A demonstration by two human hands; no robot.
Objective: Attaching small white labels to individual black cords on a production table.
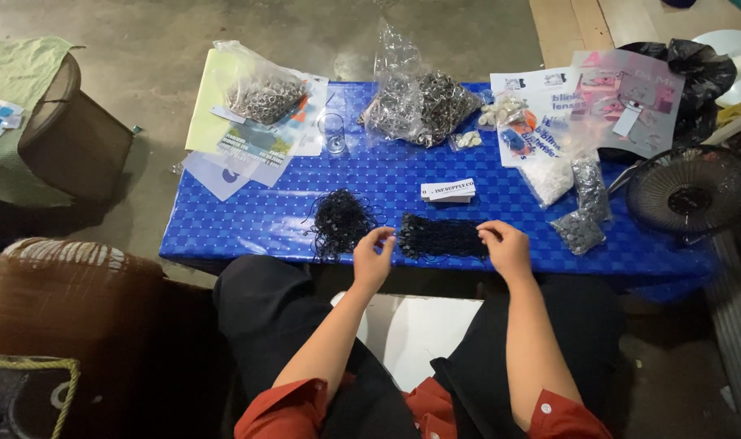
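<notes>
My left hand (373,258) pinches the left end of a straight bundle of black cords (440,236) lying near the front edge of the blue checked table (249,219). My right hand (507,247) rests on the bundle's right end, fingers curled over it. A loose tangled heap of black cords (339,220) lies just left of my left hand. A small stack of white cards (448,191) sits behind the bundle.
At the back stand clear bags of metal rings (263,96) (419,104), a glass (333,132) and printed sheets (249,138). Small bags of beads (578,230) and white bits (547,179) lie right. A black fan (691,192) is at far right, a brown bin (70,134) left.
</notes>
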